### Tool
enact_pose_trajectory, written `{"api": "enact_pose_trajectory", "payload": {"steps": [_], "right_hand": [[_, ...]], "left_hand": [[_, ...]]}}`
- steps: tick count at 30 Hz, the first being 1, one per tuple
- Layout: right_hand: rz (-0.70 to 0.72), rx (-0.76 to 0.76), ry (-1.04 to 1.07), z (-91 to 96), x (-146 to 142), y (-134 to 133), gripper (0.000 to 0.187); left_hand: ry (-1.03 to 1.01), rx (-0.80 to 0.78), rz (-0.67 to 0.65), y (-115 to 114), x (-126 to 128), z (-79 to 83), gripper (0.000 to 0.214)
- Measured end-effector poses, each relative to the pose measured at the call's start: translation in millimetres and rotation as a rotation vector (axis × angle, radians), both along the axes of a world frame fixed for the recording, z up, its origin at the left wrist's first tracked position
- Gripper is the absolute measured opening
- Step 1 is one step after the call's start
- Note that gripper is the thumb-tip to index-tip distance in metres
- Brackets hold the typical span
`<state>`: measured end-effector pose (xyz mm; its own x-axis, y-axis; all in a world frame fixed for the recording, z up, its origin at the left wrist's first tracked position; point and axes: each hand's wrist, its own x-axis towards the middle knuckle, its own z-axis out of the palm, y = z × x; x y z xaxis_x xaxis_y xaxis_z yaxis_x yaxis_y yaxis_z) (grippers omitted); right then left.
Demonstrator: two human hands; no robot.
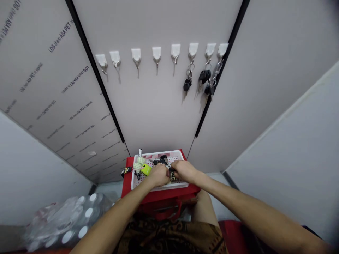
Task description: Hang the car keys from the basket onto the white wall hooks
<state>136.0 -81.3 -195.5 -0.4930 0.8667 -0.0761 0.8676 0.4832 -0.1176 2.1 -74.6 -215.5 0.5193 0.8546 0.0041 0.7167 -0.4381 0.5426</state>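
Observation:
A white plastic basket (pixel 159 189) with a perforated floor holds several keys and key charms. Inside it my left hand (pixel 159 175) is closed, its fingertips hidden close to my right hand; what it grips I cannot make out. With bent fingers, my right hand (pixel 184 170) pinches a bunch of keys with a dark, gold-marked piece (pixel 173 175) hanging between the hands. Just beyond my fingers lie black-headed keys (pixel 162 160). Left of my left hand are a lime-green tag (pixel 146 169) and a pale green checked charm (pixel 138 164).
The basket rests on a red box (pixel 127 183). On the wall ahead is a row of white hooks (pixel 156 53); the three rightmost carry keys (pixel 203 77). Plastic-wrapped bottles (pixel 84 220) stand at lower left. Side walls enclose both sides.

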Motion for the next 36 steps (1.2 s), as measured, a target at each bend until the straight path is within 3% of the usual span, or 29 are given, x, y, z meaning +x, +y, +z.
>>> {"api": "enact_pose_trajectory", "payload": {"steps": [4,8,12,19,27,31,36], "right_hand": [[-0.067,0.003,0.250,5.2,10,4,0.015],[-0.148,-0.073,0.480,11.8,18,8,0.020],[-0.145,-0.117,0.657,20.5,20,7,0.029],[-0.031,-0.513,1.055,27.8,14,3,0.023],[-0.144,-0.221,1.116,35.6,9,9,0.018],[-0.233,-0.128,1.114,54.2,15,15,0.023],[-0.245,0.075,1.034,89.3,24,27,0.020]], "left_hand": [[-0.257,-0.231,0.074,8,-3,2.2,0.008],[-0.638,-0.449,0.122,13,-3,15.9,0.004],[-0.851,-0.551,0.123,14,0,29.3,0.004],[-1.047,-0.641,0.119,17,7,52.2,0.006],[-1.074,-0.677,0.053,24,7,81.7,0.015],[-1.016,-0.531,0.083,31,2,92.0,0.017],[-0.898,-0.383,0.117,39,5,109.4,0.009]]}}
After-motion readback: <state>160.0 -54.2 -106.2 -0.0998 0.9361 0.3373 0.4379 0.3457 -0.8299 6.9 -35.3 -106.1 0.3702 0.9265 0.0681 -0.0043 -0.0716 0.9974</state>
